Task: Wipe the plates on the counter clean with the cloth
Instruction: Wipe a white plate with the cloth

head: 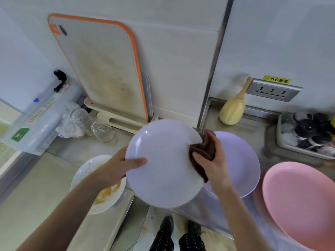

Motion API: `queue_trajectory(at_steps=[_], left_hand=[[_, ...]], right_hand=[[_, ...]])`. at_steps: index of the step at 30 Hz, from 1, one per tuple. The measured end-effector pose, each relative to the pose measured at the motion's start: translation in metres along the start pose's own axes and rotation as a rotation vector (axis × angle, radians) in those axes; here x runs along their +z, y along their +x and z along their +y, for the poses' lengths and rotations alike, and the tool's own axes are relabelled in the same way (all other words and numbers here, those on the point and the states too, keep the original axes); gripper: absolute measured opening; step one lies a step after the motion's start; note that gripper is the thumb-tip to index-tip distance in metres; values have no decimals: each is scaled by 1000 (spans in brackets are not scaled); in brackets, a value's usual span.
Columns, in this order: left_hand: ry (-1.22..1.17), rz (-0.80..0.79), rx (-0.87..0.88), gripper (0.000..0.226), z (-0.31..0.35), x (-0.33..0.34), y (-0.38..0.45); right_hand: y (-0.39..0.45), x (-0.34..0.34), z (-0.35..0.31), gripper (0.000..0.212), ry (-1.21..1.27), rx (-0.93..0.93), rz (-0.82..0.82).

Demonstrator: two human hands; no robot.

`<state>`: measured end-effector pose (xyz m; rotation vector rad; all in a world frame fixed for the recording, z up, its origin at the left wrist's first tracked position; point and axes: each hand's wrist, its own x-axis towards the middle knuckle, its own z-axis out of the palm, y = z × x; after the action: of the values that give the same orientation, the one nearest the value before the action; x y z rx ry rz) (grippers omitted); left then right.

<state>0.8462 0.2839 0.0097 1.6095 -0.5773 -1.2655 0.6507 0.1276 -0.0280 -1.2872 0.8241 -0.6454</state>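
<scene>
My left hand (117, 167) grips the left rim of a pale lilac plate (163, 171) held up above the counter edge, thumb on its face. A brown cloth (201, 153) lies against the plate's right rim, bunched in my right hand (212, 160). The face of this plate looks clean. A second lilac plate (243, 163) lies on the counter behind it on the right. Partly hidden under my left forearm, a white plate (87, 169) with yellow-orange food smears sits on the counter at the left.
A pink basin (301, 201) sits at the right. An orange-edged cutting board (105, 69) leans on the wall in a rack. Two clear glasses (101, 131), a plastic box (36, 124), a yellow brush (232, 109), a tray of small items (308, 134) and a wall socket (272, 91) surround them.
</scene>
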Motion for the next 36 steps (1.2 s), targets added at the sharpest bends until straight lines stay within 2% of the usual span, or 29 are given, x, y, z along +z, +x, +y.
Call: queue_trajectory(at_steps=[2, 4, 5, 7, 9, 12, 14, 16, 18, 20, 23, 26, 28, 30, 32, 34, 36], left_hand=[[90, -92, -49, 39, 8, -3, 0], [78, -35, -9, 42, 12, 4, 1], [46, 59, 35, 47, 11, 9, 2], [-58, 294, 110, 75, 4, 21, -1], [-194, 406, 136, 96, -8, 38, -8], [-274, 468, 207, 91, -22, 71, -18], [-174, 536, 276, 77, -24, 81, -20], [-88, 514, 315, 75, -27, 74, -20], [-9, 425, 305, 73, -29, 58, -21], [104, 329, 293, 67, -25, 41, -24], [203, 154, 227, 66, -16, 17, -25], [392, -89, 195, 69, -4, 10, -20], [459, -132, 208, 67, 6, 12, -16], [454, -60, 217, 62, 13, 14, -15], [394, 160, 229, 60, 9, 13, -17], [169, 400, 212, 69, 0, 16, -23], [-80, 488, 188, 80, -13, 25, -28]], right_hand=[[14, -6, -16, 60, -154, -47, -151], [23, -7, -22, 53, -170, -90, -145], [24, -5, -23, 50, -149, -94, -91], [21, 2, -19, 42, -74, -83, 60], [15, 9, -8, 37, 68, -35, 247], [-1, 25, 4, 36, 161, 1, 449], [-13, 35, 11, 39, 190, 52, 481], [-20, 36, 18, 42, 217, 81, 466], [-18, 29, 18, 43, 162, 78, 407], [-10, 17, 11, 46, 53, 32, 281], [10, 2, -13, 50, -172, -71, -30], [31, 2, -37, 57, -474, -175, -438], [41, 13, -45, 56, -579, -222, -562], [49, 21, -47, 54, -545, -240, -534], [51, 26, -45, 52, -487, -248, -426], [45, 29, -33, 49, -317, -194, -200], [31, 35, -16, 46, -55, -58, 88]])
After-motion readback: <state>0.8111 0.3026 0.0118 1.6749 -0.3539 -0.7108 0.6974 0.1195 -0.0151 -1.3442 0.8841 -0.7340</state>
